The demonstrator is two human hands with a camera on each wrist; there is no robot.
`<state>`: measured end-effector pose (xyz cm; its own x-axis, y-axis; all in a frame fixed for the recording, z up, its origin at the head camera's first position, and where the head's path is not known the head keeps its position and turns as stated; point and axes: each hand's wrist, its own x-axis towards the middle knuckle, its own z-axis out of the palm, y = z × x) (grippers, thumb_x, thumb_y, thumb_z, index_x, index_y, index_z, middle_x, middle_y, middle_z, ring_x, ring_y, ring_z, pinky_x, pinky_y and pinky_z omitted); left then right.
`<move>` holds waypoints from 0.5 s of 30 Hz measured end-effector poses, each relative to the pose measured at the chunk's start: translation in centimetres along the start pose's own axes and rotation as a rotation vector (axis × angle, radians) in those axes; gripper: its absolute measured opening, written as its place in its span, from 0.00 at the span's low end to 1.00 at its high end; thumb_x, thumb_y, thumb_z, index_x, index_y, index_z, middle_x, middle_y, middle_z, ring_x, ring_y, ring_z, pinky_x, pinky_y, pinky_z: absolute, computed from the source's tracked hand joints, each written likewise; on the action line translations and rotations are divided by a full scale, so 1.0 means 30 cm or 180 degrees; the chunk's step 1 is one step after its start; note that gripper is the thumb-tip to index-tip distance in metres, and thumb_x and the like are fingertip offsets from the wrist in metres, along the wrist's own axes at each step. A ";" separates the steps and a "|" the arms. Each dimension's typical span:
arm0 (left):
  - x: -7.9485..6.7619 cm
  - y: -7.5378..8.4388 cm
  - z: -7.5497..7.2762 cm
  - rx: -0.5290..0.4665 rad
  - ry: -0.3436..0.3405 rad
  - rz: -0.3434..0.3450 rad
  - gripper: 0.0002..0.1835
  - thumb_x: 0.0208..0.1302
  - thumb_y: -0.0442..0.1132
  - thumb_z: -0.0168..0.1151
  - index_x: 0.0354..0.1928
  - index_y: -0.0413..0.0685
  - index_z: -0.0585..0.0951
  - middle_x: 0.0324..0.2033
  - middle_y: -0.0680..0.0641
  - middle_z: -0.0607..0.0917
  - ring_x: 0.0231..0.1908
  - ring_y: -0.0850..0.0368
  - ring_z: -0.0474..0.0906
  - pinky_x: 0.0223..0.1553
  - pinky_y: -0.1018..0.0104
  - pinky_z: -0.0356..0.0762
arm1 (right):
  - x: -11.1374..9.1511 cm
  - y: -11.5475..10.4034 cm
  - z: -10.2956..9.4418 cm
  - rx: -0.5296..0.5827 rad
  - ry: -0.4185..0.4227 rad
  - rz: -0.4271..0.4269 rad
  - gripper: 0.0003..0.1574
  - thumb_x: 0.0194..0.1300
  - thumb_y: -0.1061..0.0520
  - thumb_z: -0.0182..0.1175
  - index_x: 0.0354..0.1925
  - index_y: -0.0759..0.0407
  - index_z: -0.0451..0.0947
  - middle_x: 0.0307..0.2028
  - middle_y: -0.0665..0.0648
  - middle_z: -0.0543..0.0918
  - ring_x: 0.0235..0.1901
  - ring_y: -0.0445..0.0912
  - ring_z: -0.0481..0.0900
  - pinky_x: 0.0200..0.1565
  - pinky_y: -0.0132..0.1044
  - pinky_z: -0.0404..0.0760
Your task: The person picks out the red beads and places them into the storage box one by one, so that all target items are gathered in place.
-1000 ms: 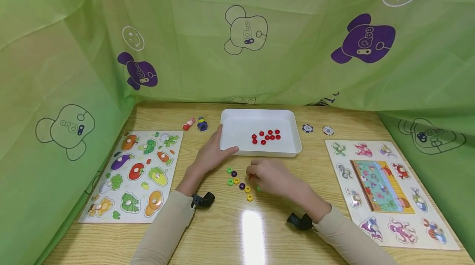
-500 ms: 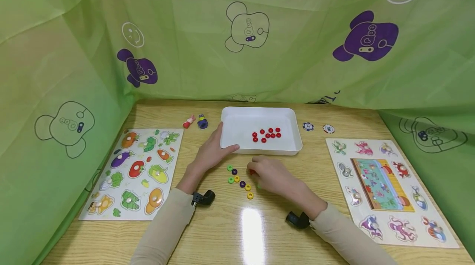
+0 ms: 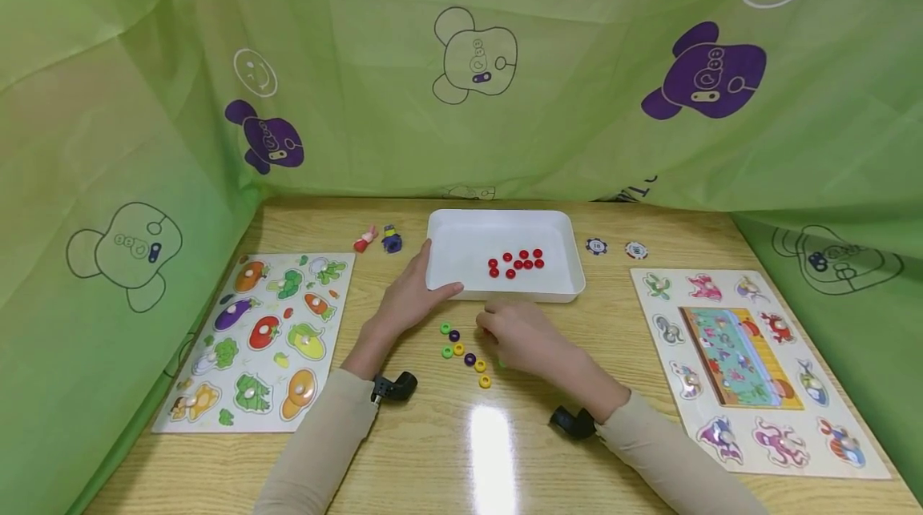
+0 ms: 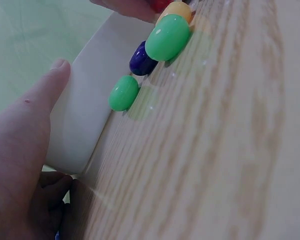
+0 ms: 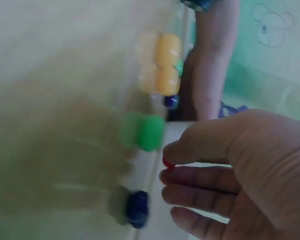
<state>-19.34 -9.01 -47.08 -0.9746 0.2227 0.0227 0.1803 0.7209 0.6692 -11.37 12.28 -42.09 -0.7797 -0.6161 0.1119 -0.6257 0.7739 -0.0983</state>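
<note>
My left hand (image 3: 413,297) rests against the near left corner of a white tray (image 3: 465,243), thumb along the front wall and fingers along the left side. Several red ring beads (image 3: 528,264) lie inside that tray. Just in front of it, my right hand (image 3: 521,336) pinches a red ring bead (image 5: 168,163) between thumb and forefinger, low over the table. Left of this hand lie green ring beads (image 3: 445,328), purple ring beads (image 3: 470,360) and yellow ring beads (image 3: 485,381). In the right wrist view, a green bead (image 5: 151,133) and a dark bead (image 5: 137,209) are near the fingertips.
A vegetable puzzle board (image 3: 277,323) lies at left, a sea-animal puzzle board (image 3: 818,441) at right. Two small figures (image 3: 392,240) stand left of the tray; two poker chips (image 3: 596,246) lie right of it. Green cloth (image 3: 360,122) hangs around the wooden table (image 3: 425,451).
My right hand has shifted slightly, the red bead staying in its fingers and becoming more hidden in the head view. The left hand has kept its place at the tray.
</note>
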 end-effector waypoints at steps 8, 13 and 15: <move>0.002 -0.002 -0.002 -0.0023 -0.0005 0.0000 0.60 0.44 0.79 0.51 0.73 0.61 0.37 0.72 0.47 0.53 0.68 0.47 0.57 0.58 0.43 0.66 | 0.064 0.088 -0.100 -0.0060 0.0404 0.0444 0.10 0.53 0.61 0.64 0.36 0.53 0.82 0.31 0.48 0.81 0.29 0.42 0.77 0.25 0.34 0.74; 0.003 -0.003 0.003 -0.0024 -0.0011 -0.0048 0.60 0.45 0.77 0.53 0.73 0.61 0.37 0.72 0.47 0.53 0.69 0.47 0.55 0.60 0.44 0.65 | 0.128 0.172 -0.084 0.0115 0.0315 0.0911 0.12 0.55 0.61 0.61 0.41 0.54 0.82 0.34 0.51 0.82 0.33 0.46 0.80 0.31 0.41 0.78; 0.002 -0.003 0.006 -0.0039 -0.0007 -0.0049 0.60 0.45 0.77 0.54 0.73 0.61 0.37 0.72 0.47 0.52 0.69 0.47 0.55 0.60 0.44 0.65 | 0.151 0.200 -0.061 0.0187 0.0257 0.1045 0.12 0.57 0.61 0.60 0.41 0.54 0.82 0.33 0.51 0.82 0.32 0.45 0.79 0.32 0.41 0.77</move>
<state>-19.39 -8.95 -47.27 -0.9770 0.2131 0.0106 0.1636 0.7161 0.6785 -18.61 14.42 -40.36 -0.9366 -0.3201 0.1426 -0.3439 0.9178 -0.1985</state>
